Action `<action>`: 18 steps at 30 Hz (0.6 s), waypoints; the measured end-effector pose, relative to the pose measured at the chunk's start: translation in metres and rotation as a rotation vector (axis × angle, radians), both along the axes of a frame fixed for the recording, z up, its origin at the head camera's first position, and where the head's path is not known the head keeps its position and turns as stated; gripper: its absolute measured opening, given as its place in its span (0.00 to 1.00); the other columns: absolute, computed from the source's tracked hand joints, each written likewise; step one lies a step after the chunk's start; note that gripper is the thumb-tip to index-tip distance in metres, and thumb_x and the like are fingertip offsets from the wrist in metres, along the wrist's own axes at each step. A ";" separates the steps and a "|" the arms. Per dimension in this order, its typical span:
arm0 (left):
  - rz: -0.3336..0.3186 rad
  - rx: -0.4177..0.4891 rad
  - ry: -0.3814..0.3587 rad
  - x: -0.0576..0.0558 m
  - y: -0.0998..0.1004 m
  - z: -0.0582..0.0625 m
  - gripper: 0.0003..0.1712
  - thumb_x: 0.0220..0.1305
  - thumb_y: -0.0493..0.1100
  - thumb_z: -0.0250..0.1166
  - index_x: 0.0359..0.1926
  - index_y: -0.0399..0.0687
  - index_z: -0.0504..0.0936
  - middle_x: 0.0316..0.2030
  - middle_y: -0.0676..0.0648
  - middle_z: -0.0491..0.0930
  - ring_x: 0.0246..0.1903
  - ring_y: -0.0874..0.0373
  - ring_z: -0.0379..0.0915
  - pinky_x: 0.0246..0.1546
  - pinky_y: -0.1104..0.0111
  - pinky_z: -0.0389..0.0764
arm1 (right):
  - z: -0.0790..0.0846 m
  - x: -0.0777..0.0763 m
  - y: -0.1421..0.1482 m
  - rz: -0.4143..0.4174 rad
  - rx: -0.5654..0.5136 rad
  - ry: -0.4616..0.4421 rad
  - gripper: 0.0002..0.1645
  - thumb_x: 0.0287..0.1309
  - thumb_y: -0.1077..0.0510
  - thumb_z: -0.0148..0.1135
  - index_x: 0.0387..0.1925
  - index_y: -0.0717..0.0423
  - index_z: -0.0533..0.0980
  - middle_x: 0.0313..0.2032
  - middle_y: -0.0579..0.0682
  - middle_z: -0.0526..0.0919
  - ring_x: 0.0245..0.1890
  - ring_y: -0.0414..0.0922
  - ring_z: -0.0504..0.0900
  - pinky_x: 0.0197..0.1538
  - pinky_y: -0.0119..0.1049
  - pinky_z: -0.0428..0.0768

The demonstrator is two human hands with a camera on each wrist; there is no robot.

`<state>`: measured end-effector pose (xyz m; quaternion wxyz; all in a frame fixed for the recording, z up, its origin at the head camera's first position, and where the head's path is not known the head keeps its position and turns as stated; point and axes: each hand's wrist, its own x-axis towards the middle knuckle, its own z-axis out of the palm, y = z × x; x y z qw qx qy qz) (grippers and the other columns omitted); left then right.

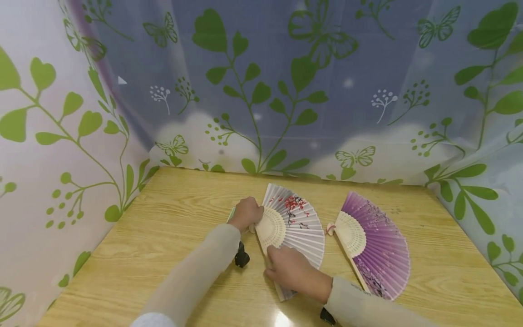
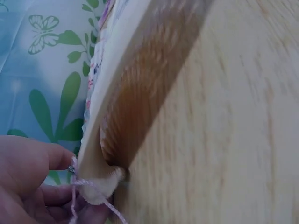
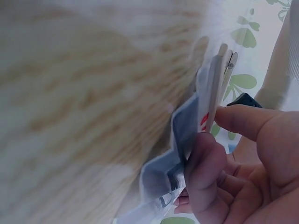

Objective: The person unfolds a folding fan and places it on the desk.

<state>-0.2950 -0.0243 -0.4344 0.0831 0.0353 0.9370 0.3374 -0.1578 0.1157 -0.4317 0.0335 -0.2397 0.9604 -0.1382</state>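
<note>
A white folding fan (image 1: 304, 229) with red blossoms and dark branches is spread on the table. My left hand (image 1: 247, 213) grips it near its pivot end. In the left wrist view the thumb and fingers pinch that end, beside a thin pink cord (image 2: 84, 183). My right hand (image 1: 294, 270) covers part of the fan's near side. In the right wrist view its thumb and curled fingers pinch the outer stick (image 3: 216, 86), with the pleated cloth (image 3: 186, 123) folded in zigzags beside it. A purple folding fan (image 1: 384, 245) lies spread to the right, untouched.
The fans are on a wood-grain table (image 1: 175, 213). A pink tassel knot (image 1: 330, 228) sits at the purple fan's pivot, close to the white fan's edge. Leaf-and-butterfly printed curtains (image 1: 261, 100) enclose the table's back and sides.
</note>
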 end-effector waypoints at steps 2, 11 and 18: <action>-0.003 -0.007 -0.013 0.001 0.000 0.001 0.32 0.74 0.46 0.53 0.09 0.44 0.69 0.04 0.46 0.70 0.04 0.56 0.65 0.08 0.70 0.67 | 0.001 0.000 0.001 0.007 -0.008 0.022 0.16 0.52 0.52 0.69 0.28 0.53 0.69 0.18 0.42 0.68 0.18 0.39 0.68 0.19 0.32 0.68; -0.010 -0.071 0.081 -0.003 -0.013 0.003 0.22 0.74 0.53 0.50 0.36 0.40 0.79 0.28 0.48 0.77 0.22 0.58 0.66 0.20 0.68 0.67 | 0.015 -0.002 0.002 0.004 -0.044 0.064 0.12 0.56 0.53 0.67 0.29 0.54 0.72 0.20 0.46 0.76 0.18 0.40 0.73 0.20 0.31 0.71; -0.013 -0.019 0.087 -0.001 -0.039 0.016 0.24 0.74 0.53 0.49 0.56 0.39 0.76 0.37 0.44 0.82 0.24 0.54 0.72 0.22 0.65 0.72 | 0.035 -0.012 -0.005 -0.028 -0.102 -0.009 0.15 0.58 0.49 0.68 0.33 0.55 0.74 0.17 0.44 0.72 0.16 0.38 0.69 0.21 0.32 0.70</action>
